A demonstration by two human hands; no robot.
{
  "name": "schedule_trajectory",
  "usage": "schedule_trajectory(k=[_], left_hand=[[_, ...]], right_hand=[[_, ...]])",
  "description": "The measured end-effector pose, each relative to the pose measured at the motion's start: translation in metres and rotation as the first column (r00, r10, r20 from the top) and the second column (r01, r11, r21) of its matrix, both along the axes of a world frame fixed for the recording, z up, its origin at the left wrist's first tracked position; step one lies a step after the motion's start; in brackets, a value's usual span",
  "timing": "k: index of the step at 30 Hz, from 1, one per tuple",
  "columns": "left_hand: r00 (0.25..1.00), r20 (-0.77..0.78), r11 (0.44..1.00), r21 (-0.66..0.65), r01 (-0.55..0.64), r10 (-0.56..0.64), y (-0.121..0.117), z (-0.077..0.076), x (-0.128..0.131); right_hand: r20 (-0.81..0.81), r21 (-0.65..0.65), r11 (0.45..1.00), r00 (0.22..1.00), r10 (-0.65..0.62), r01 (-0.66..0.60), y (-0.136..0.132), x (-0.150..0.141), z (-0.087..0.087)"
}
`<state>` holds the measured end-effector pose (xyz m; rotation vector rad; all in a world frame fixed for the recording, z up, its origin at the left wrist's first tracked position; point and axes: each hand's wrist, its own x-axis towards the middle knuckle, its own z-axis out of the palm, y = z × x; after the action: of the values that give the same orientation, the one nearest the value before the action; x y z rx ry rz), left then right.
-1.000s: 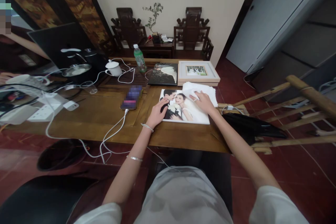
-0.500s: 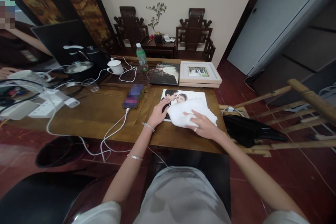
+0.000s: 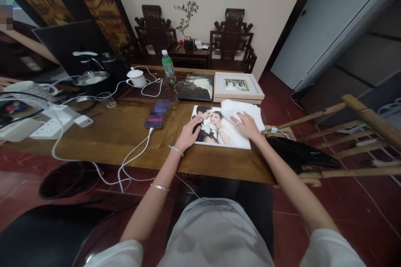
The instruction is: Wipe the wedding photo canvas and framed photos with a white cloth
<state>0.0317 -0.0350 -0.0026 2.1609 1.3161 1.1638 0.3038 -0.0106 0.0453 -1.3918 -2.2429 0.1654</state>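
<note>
A wedding photo panel lies flat on the wooden table in front of me. My left hand rests with its fingers stretched over the panel's left edge. On the panel's upper right part, my right hand presses and grips a white cloth, which hides that corner and hangs slightly past the panel's side. Behind the panel are a dark photo panel and a light-framed picture.
Left of the panel lies a phone with a white charging cable. Farther left are a power strip, a plastic cup, a lidded white mug and a bottle. A bamboo chair stands at the right.
My right hand has moved the cloth up and to the right, uncovering the middle and lower part of the photo panel. My left hand has stayed at its left edge.
</note>
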Motion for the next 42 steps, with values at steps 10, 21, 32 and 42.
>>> schedule_trajectory(k=[10,21,32,42], left_hand=[[1.000,-0.014,1.000,0.004,0.015,-0.015,0.000,0.002,-0.001],[1.000,-0.009,1.000,0.002,0.029,-0.029,-0.003,0.005,-0.001],[0.999,0.030,1.000,0.017,-0.016,0.016,-0.004,0.007,0.001],[0.978,0.187,0.984,0.135,-0.115,0.089,-0.007,0.011,-0.002]], right_hand=[[0.084,-0.004,0.963,0.960,0.269,-0.270,-0.040,-0.056,-0.001],[-0.159,-0.290,0.889,0.934,0.320,-0.354,-0.054,-0.005,0.012],[-0.150,-0.073,0.997,0.989,0.016,-0.028,0.011,-0.039,0.002],[-0.026,-0.205,0.867,0.888,0.459,-0.454,-0.067,-0.069,0.010]])
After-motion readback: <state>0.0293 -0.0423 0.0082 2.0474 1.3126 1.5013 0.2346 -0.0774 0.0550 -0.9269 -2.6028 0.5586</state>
